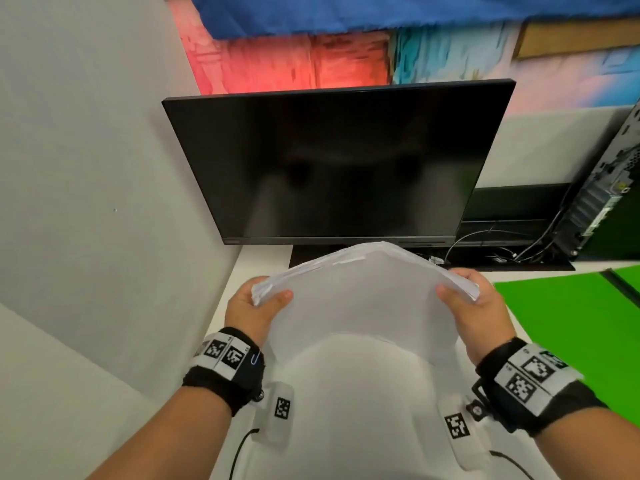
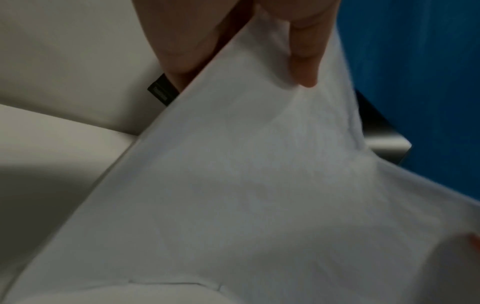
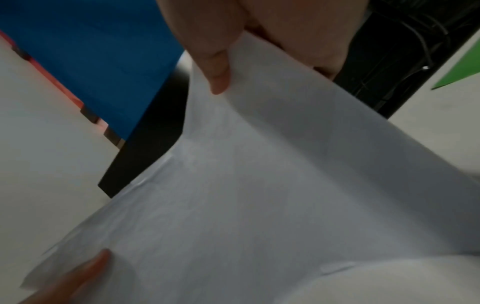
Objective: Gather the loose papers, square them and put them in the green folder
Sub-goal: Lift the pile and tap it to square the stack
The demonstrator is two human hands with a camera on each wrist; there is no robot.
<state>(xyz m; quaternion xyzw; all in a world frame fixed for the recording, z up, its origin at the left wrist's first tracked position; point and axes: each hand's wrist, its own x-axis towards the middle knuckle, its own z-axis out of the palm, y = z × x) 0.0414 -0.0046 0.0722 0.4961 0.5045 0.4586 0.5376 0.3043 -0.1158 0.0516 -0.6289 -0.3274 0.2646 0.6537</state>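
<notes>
A stack of white papers (image 1: 363,299) stands on its lower edge on the white desk, bowed upward at the top. My left hand (image 1: 256,303) grips its left edge, thumb on the near face. My right hand (image 1: 467,299) grips the right edge the same way. The top edges of the sheets are slightly uneven. The wrist views show the papers (image 2: 259,185) (image 3: 285,185) close up, with my left hand (image 2: 259,37) and right hand (image 3: 259,41) pinching them. The green folder (image 1: 571,323) lies open flat on the desk to the right.
A dark monitor (image 1: 339,161) stands just behind the papers. To the right are a computer case (image 1: 602,188) and cables (image 1: 502,244). A grey partition wall (image 1: 86,168) closes the left side.
</notes>
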